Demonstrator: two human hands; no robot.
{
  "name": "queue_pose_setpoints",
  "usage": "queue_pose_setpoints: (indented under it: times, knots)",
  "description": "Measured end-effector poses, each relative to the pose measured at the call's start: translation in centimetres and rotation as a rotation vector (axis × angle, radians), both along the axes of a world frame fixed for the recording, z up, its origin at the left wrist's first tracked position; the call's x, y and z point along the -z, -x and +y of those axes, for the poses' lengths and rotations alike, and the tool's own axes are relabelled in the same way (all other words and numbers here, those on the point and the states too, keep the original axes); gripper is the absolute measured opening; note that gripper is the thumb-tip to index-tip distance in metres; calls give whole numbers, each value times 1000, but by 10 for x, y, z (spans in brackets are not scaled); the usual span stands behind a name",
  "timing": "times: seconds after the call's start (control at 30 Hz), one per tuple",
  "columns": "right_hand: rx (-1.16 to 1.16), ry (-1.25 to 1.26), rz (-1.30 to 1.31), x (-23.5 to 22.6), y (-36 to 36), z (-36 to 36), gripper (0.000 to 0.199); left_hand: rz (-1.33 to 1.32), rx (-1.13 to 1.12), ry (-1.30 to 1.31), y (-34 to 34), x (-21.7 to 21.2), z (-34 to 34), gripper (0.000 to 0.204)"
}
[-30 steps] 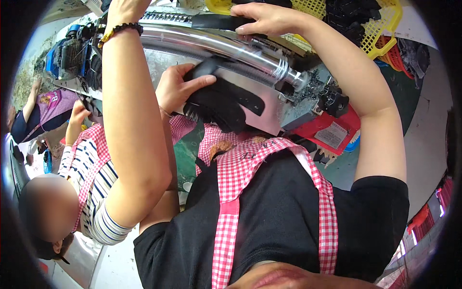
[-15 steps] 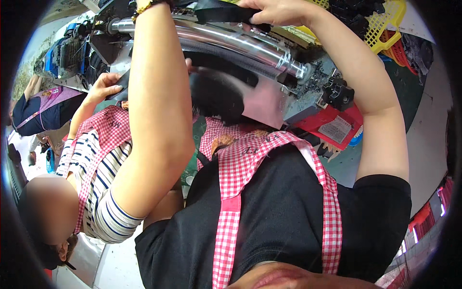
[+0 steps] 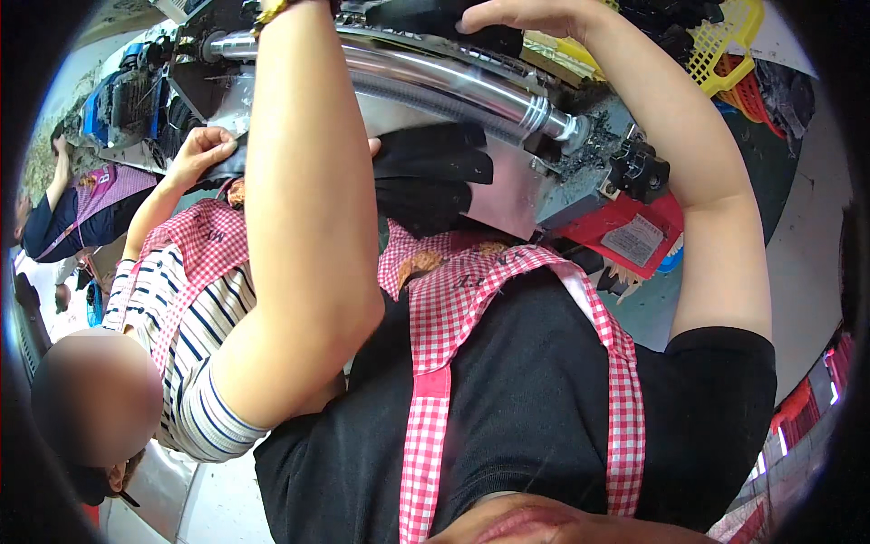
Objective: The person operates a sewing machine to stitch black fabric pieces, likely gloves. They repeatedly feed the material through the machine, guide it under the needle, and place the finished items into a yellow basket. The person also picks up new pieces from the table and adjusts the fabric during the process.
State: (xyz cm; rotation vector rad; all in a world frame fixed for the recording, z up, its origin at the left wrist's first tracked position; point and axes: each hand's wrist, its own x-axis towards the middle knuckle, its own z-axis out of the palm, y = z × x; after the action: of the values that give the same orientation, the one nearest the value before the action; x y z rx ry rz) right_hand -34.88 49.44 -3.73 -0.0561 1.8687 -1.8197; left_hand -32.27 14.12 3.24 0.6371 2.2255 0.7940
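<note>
My right hand (image 3: 530, 16) reaches in at the top edge, which cuts it off in part. A finger lies stretched out over a black cloth piece (image 3: 435, 20) behind the shiny metal roller (image 3: 426, 80). My left hand is mostly behind a co-worker's bare forearm. Only a fingertip (image 3: 373, 146) shows, at the edge of a stack of black cloth pieces (image 3: 439, 163) in front of the roller; its grip is hidden. The co-worker's other hand (image 3: 204, 152) pinches a dark piece at the left.
A co-worker in a striped shirt sits close at my left, one arm (image 3: 313, 199) crossing before me. By the roller's right end is a black knob (image 3: 640, 170). A red package (image 3: 634, 240) lies below it; yellow (image 3: 720, 50) and orange baskets stand at the far right.
My right hand has risen slightly, its finger now stretched over the black cloth it was gripping. The cloth stack before the roller has shifted and fanned out. The co-worker's arm has moved right.
</note>
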Motion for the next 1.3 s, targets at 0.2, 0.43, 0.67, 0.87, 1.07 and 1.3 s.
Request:
queue_pose_setpoints:
  times: [0.2,0.43,0.67,0.87,1.07,1.3]
  knots:
    - [-40,-171,69,-9,-4,-6,31,-78,-27,-20,28,17,30,20]
    - [-228,-427,5,-13,-3,2,32,376,192,160,-21,-41,39,41]
    - [-153,-173,-176,2,-2,5,22,360,220,97,-22,-44,25,34]
    - [-262,-221,15,-3,-8,-2,32,109,120,29,1,-26,17,29]
    - [-224,-216,-135,-6,3,-8,31,-26,97,4,11,-17,10,25]
    - [-176,-165,187,-11,-11,-4,32,-159,70,-21,13,-15,-10,22]
